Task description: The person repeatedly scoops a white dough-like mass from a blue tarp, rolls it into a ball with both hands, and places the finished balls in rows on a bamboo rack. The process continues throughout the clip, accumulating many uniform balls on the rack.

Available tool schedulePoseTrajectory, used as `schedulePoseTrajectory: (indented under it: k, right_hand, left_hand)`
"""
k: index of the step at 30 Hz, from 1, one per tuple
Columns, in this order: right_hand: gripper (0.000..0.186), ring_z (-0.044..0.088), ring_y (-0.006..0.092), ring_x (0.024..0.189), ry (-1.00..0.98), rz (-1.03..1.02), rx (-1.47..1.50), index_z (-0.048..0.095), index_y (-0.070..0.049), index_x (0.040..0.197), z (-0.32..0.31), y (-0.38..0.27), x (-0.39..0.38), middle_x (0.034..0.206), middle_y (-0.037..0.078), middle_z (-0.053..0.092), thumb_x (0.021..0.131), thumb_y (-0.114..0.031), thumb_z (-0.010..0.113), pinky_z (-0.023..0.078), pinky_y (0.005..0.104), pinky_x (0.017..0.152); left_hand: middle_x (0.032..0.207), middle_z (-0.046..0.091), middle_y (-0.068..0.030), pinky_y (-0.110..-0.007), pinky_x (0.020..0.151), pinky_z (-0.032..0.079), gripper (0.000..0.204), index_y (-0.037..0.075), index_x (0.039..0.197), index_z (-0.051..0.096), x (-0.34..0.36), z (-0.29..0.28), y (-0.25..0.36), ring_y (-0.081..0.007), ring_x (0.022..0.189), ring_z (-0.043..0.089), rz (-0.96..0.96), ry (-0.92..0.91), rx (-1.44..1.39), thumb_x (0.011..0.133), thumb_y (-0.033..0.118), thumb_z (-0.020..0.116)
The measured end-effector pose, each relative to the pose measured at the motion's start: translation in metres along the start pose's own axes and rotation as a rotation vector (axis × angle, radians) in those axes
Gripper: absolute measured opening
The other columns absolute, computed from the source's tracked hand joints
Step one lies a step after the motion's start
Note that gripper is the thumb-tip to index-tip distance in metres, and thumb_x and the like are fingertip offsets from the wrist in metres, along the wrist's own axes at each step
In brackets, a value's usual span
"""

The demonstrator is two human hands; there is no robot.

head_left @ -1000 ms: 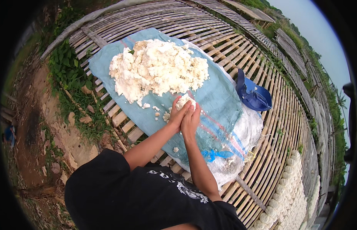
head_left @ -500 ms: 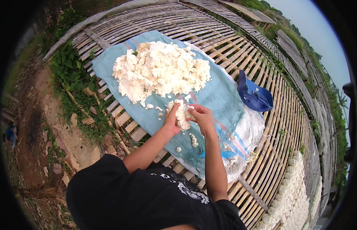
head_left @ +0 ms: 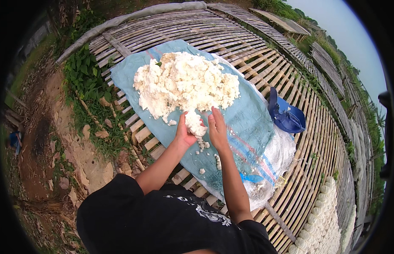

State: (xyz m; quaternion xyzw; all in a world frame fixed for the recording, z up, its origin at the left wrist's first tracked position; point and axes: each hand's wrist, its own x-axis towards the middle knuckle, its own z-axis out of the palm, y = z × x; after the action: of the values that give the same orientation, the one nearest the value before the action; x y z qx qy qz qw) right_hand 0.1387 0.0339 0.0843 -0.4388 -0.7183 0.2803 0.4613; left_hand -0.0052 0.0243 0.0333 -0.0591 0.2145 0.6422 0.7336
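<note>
My left hand (head_left: 184, 134) cups a lump of white, crumbly, dough-like stuff (head_left: 194, 123) over the near part of a blue woven sheet (head_left: 247, 118). Close to the lump's right side, my right hand (head_left: 217, 129) is open, its fingers straight and held together, palm turned toward the lump. I cannot tell whether that palm touches it. Just beyond both hands, a big heap of the same white stuff (head_left: 186, 80) lies on the sheet. Small crumbs (head_left: 203, 145) are scattered below the hands.
Bamboo slats (head_left: 307, 156) carry the sheet and a white sack (head_left: 281, 148). A blue, broken-edged plastic container (head_left: 290, 116) stands to the right. Rows of round white pieces (head_left: 317, 216) lie at lower right. Plants (head_left: 84, 67) and bare earth (head_left: 61, 114) border the left side.
My right hand has let go of its pinch at the lump and straightened its fingers. The lump now rests in my left hand, nearer the heap. The view has shifted slightly.
</note>
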Motion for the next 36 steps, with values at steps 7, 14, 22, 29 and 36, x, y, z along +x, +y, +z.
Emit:
schedulePoseTrajectory:
  k: [7,14,22,29,36]
  right_hand:
    - [0.033,0.069,0.0354,0.108,-0.075,-0.07,-0.268,0.078,-0.005,0.121,0.001,-0.027,-0.039,0.116,0.019,0.071,0.088,-0.008,0.08,0.057,0.044,0.092]
    - [0.03,0.074,0.0212,0.093,0.005,0.592,0.531,0.073,0.002,0.122,-0.022,-0.017,-0.026,0.105,0.013,0.075,0.094,-0.008,0.077,0.061,0.0352,0.086]
    - [0.039,0.063,0.0313,0.124,0.819,0.289,0.711,0.054,0.001,0.144,-0.097,-0.001,0.042,0.141,0.019,0.061,0.109,-0.016,0.052,0.053,0.0382,0.104]
    - [0.075,0.027,0.0454,0.159,0.008,-0.005,-0.075,0.039,-0.004,0.164,-0.003,-0.006,-0.006,0.173,0.027,0.025,0.107,-0.049,0.058,0.024,0.0485,0.129]
    - [0.056,0.062,0.0398,0.132,0.317,0.081,0.17,0.068,0.0,0.137,0.002,-0.001,-0.009,0.14,0.025,0.065,0.091,-0.028,0.081,0.049,0.0462,0.11]
  left_hand:
    - [0.093,0.069,-0.0065,-0.047,0.081,0.06,0.049,0.014,0.106,0.067,0.011,0.013,-0.008,-0.025,0.087,0.068,0.066,0.127,0.0,0.097,0.061,0.057]
    - [0.09,0.067,-0.007,-0.041,0.071,0.057,0.043,0.014,0.103,0.067,0.022,0.001,-0.014,-0.0237,0.082,0.065,0.069,0.103,-0.159,0.097,0.056,0.058]
    - [0.094,0.067,-0.0078,-0.041,0.071,0.058,0.036,0.014,0.107,0.068,0.006,0.002,0.003,-0.0245,0.086,0.065,-0.053,-0.05,-0.162,0.097,0.049,0.062]
    - [0.129,0.069,-0.008,-0.054,0.102,0.055,0.053,0.015,0.134,0.064,-0.005,0.028,-0.015,-0.0289,0.117,0.068,-0.032,-0.103,-0.104,0.101,0.055,0.054]
    - [0.142,0.06,-0.0057,-0.045,0.112,0.047,0.064,0.017,0.149,0.054,-0.017,0.052,-0.034,-0.0251,0.128,0.06,0.063,0.012,0.59,0.101,0.059,0.06]
